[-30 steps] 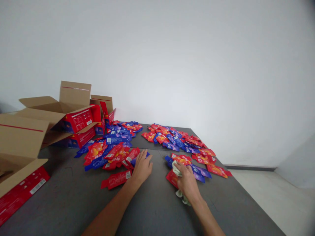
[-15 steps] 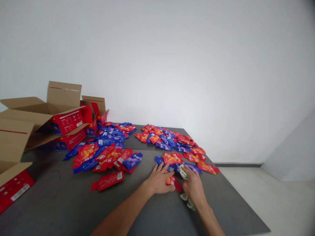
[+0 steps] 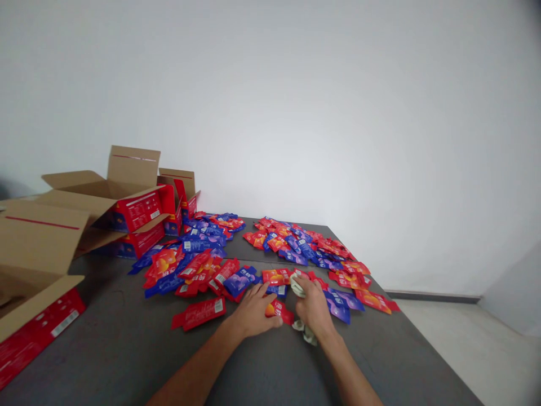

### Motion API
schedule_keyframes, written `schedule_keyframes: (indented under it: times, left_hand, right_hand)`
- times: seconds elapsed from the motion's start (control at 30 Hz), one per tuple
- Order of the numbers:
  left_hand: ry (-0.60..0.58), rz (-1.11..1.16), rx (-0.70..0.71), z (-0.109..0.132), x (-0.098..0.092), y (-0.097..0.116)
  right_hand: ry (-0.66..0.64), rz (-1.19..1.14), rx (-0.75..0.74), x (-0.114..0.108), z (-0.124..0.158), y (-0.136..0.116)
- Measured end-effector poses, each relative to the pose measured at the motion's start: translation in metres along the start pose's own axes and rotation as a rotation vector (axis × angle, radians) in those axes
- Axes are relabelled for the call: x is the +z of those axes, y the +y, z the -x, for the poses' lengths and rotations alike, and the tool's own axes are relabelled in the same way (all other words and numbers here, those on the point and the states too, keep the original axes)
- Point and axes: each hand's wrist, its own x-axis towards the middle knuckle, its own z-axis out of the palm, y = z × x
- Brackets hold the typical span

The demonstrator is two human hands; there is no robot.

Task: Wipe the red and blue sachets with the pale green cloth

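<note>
My left hand lies low over the table, fingers spread, beside and partly over a red pouch with an orange fruit print. A pale, crumpled cloth is gripped in my right hand; its loose end hangs below the palm. Just beyond the fingers lies another red pouch, close to a blue pouch on the left heap. To the right of my right hand are blue pouches and a red pouch near the table edge.
Open cardboard boxes with red and blue sides stand at the left, another box nearer to me. Mixed pouches form heaps at the back left and back right. A single red pouch lies front left on the dark table.
Both hands have slid left, the cloth still in the right one. Red and blue pouches near them have shifted left, closer to the left heap. The view has turned slightly left.
</note>
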Motion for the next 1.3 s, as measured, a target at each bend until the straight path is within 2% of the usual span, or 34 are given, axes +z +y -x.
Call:
schedule_keyframes:
  times: [0.1,0.2,0.27,0.4,0.47,0.63,0.73,0.83,0.9,1.0,1.17,1.23,1.3]
  left_hand:
    - [0.076,-0.009,-0.009,0.002,-0.008,-0.005]
    - [0.086,0.062,-0.026,0.0,-0.015,-0.014]
    - [0.111,0.17,-0.083,-0.003,-0.02,-0.023]
    - [0.291,0.475,-0.174,-0.009,-0.029,-0.036]
    - [0.315,0.695,-0.205,-0.013,-0.032,-0.038]
    - [0.333,1.498,-0.391,-0.015,-0.036,-0.022]
    - [0.25,1.712,-0.278,-0.012,-0.037,-0.007]
    - [0.116,1.769,-0.141,-0.009,-0.037,0.003]
    - [0.084,1.777,-0.105,-0.009,-0.036,0.005]
    - [0.109,1.795,-0.095,-0.009,-0.036,0.001]
    - [0.227,1.782,-0.174,-0.01,-0.044,-0.005]
    - [0.249,1.763,-0.203,-0.01,-0.047,-0.004]
    - [0.212,1.758,-0.227,-0.01,-0.045,-0.001]
  right_hand:
    - [-0.006,-0.03,0.011,0.001,-0.019,-0.014]
    - [-0.01,-0.066,0.019,0.0,-0.035,-0.02]
    - [0.002,-0.106,0.008,0.002,-0.04,-0.021]
    - [0.054,-0.193,-0.015,0.012,-0.036,-0.022]
    - [0.061,-0.235,-0.048,0.015,-0.03,-0.026]
    - [0.02,-0.327,-0.189,0.014,-0.017,-0.043]
    - [0.0,-0.327,-0.266,0.016,-0.014,-0.048]
    - [0.016,-0.263,-0.26,0.021,-0.013,-0.049]
    - [0.019,-0.207,-0.257,0.022,-0.012,-0.05]
    - [-0.053,-0.153,-0.324,0.019,-0.008,-0.061]
    - [-0.235,-0.129,-0.453,0.012,0.001,-0.091]
    - [-0.256,-0.133,-0.463,0.012,0.001,-0.095]
    - [-0.206,-0.141,-0.432,0.015,0.0,-0.089]
